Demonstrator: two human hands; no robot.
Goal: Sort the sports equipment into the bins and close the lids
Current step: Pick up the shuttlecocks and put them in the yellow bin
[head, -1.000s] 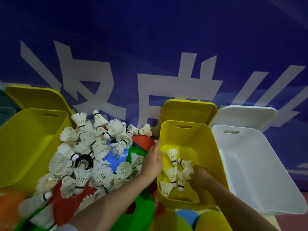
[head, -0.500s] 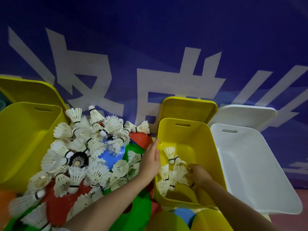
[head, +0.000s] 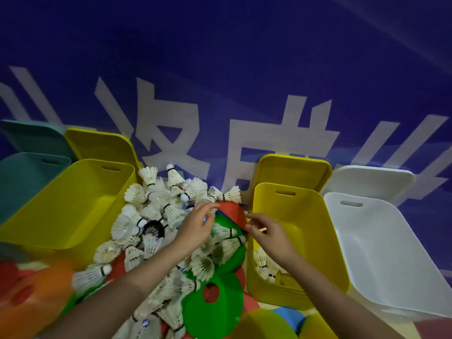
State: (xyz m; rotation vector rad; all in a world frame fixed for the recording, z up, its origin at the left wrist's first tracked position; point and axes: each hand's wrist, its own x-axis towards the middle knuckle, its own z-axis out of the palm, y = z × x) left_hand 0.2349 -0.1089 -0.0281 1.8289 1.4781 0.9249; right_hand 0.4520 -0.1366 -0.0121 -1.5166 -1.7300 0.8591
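A heap of white shuttlecocks (head: pixel 156 216) lies between two yellow bins, on top of flat disc cones in green (head: pixel 215 307), red and blue. My left hand (head: pixel 195 226) hovers over the right side of the heap, fingers spread and relaxed, holding nothing. My right hand (head: pixel 266 231) sits over the left rim of the right yellow bin (head: pixel 310 231), fingers loosely curled, with nothing in it. A few shuttlecocks (head: pixel 263 263) lie at the near bottom of that bin, partly hidden by my right forearm.
An empty yellow bin (head: pixel 68 211) stands at the left, a teal bin (head: pixel 22 177) beyond it, and a white bin (head: pixel 386 253) at the far right. All lids stand open against a blue banner wall. Orange and red discs (head: pixel 31 297) lie at the near left.
My right hand has come up out of the right yellow bin to its left rim, leaving shuttlecocks inside. My left hand has left the rim and moved over the heap.
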